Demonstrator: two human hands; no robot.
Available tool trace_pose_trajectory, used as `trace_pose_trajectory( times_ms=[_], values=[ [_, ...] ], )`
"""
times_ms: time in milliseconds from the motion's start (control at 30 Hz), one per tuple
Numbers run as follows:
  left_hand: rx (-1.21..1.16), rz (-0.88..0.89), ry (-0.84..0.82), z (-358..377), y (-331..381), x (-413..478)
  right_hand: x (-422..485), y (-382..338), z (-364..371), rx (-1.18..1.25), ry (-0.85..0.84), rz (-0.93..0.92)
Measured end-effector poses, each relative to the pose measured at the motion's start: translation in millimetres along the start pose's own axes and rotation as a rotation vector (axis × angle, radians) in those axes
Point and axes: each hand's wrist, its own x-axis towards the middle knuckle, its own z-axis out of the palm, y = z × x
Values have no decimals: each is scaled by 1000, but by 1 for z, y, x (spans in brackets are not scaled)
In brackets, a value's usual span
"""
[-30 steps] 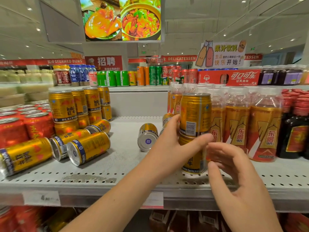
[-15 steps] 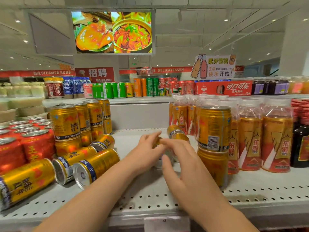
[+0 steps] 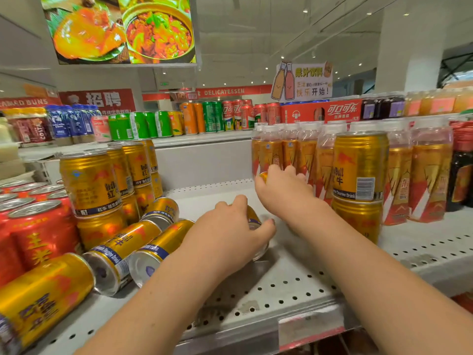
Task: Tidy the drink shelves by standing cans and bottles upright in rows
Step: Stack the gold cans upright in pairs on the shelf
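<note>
Gold cans [image 3: 163, 247] lie toppled on the perforated shelf [image 3: 294, 285]; left hand [image 3: 227, 237] wraps one fallen gold can [image 3: 253, 219], right hand [image 3: 284, 190] closes around another can [image 3: 263, 176] beside the two-high stack [image 3: 359, 183].

The stacked gold can [image 3: 359, 165] at right reads "RedBull" in part, with "牛" and "Taurine Drink" below, plus a barcode. The upright gold can [image 3: 89, 183] at left shows "RedBu" and "红". A red overhead banner [image 3: 225, 92] reads "DELICATESSEN"; another at far left [image 3: 23, 101] reads "…AMED BUNS". A red sign [image 3: 102, 99] bears "招聘". The red carton [image 3: 325, 112] carries "可口可乐". The juice placard [image 3: 303, 82] ends "快乐开始!"; its top line appears to read "果汁饮料", though blurred.
</note>
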Motion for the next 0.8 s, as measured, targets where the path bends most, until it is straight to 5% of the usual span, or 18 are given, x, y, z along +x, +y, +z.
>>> trace_pose_trajectory(
  times_ms=[200,333,500,633,800],
  values=[
    [101,-17,-102,-10,-2,4,12,10,8,-227,-138,248],
    [166,-41,-179,-14,0,12,14,14,10,-270,-124,216],
    [244,-70,-84,-7,1,10,9,9,6,-356,-138,135],
    [96,-66,-32,-9,2,3,-6,20,0,-84,-100,45],
    [-418,-13,410,-15,1,-4,-42,26,5,457,31,-109]
  ],
)
